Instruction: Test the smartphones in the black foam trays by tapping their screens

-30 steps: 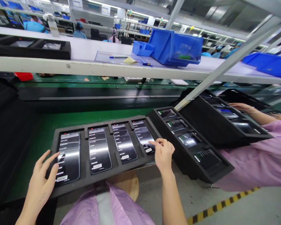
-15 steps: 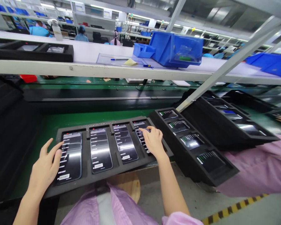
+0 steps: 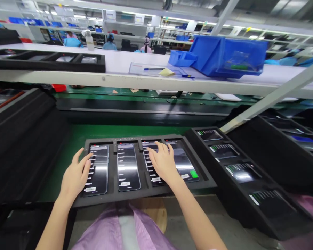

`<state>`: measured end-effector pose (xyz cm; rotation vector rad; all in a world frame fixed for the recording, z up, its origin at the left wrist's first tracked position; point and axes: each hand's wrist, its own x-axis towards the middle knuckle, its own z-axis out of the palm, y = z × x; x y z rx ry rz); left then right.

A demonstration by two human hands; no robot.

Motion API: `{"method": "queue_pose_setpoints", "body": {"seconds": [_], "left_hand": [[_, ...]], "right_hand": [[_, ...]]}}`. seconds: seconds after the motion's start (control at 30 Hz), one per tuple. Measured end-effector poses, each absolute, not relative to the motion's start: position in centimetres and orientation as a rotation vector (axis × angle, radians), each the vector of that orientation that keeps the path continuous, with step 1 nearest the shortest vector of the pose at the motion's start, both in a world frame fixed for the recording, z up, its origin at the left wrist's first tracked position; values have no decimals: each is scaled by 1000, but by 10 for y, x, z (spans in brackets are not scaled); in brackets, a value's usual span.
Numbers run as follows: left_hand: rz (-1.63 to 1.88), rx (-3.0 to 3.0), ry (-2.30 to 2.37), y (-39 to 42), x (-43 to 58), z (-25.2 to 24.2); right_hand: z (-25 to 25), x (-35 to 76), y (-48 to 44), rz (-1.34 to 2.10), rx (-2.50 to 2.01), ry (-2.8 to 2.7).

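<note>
A black foam tray point(image 3: 108, 198) lies in front of me with several phones in its slots, screens up. My left hand point(image 3: 74, 177) is open at the tray's left edge, fingertips over the leftmost phone point(image 3: 99, 173), which shows a menu list. Next to it, another phone point(image 3: 127, 166) shows a similar list. My right hand point(image 3: 163, 161) has its fingers spread, holding nothing; the index fingertip is at the upper part of a phone point(image 3: 150, 170) right of centre and partly covers it. The far-right phone point(image 3: 189, 161) shows a grey screen with a green square.
A second foam tray point(image 3: 225, 173) of lit phones slopes away on my right, beside a dark cloth-covered stand. Black material point(image 3: 23, 139) rises at left. Above, a white shelf point(image 3: 120, 78) carries a blue bin point(image 3: 214, 55), a pen and another tray. A slanted post point(image 3: 271, 93) crosses at right.
My right hand has moved left from the far-right phone to its neighbour. The far-right phone's list has given way to a grey screen with a green square. The view has shifted.
</note>
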<state>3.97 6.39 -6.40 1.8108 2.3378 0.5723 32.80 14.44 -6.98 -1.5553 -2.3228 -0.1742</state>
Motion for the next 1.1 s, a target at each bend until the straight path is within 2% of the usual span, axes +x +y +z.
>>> {"method": "queue_pose_setpoints", "body": {"seconds": [0.23,0.47,0.77,1.1], "left_hand": [[615,1779,2315,61,40,-66],[733,1717,2198,62,40,-67],[1047,1348,1945,44,33,-91],[1133,1221,1685,22,33,-94]], "right_hand": [[-67,274,139,-137,-1311,-2551],[-70,279,134,-194,-1341,-2383],[-90,301,96,19,-1286,-2249],[-96,313,86,222,-1038,-2340]]}}
